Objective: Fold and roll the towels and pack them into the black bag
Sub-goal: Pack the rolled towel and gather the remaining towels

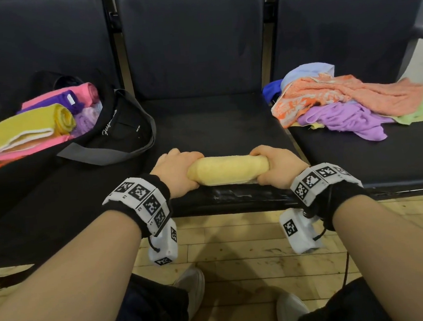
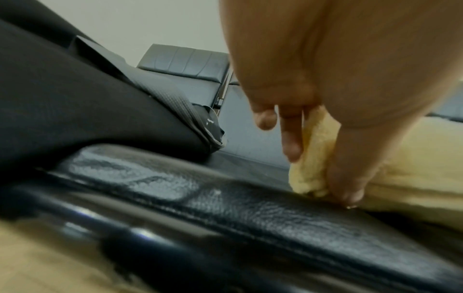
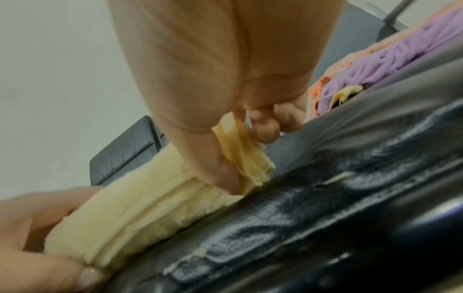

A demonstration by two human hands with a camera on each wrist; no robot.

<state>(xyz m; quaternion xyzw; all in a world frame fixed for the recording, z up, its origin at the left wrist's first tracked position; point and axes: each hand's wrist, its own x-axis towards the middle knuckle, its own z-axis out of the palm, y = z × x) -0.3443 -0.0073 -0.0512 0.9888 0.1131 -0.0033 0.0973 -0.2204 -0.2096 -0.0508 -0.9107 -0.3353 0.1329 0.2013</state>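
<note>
A row of dark padded leather seats [image 1: 202, 125] fills the scene, above a light wooden plank floor [image 1: 239, 267]. On the left seat lies the black fabric bag with grey straps [image 1: 117, 132], with its mouth open. Inside it are rolled towels: a yellow rolled towel [image 1: 30, 126] in front, a pink rolled towel [image 1: 83, 92] and a dark purple rolled towel [image 1: 66, 98] behind it, close together. On the right seat lies a loose pile of unfolded towels [image 1: 347, 101], with an orange patterned towel [image 1: 326, 93] on top, a lilac towel [image 1: 346, 119] under its front edge, a light blue one at the back and a green one at the right edge.

At the front edge of the middle seat rests the pale yellow terry towel, rolled into a tight cylinder [image 1: 229, 169]. The left hand [image 1: 176, 173] grips its left end, fingers over the top and thumb [image 2: 348, 178] pressed at the underside. The right hand [image 1: 279, 167] grips the right end, with curled fingers [image 3: 265, 126] and the thumb against the layered edges of the roll. Both wrists carry black bands with printed square markers [image 1: 142, 201].
</note>
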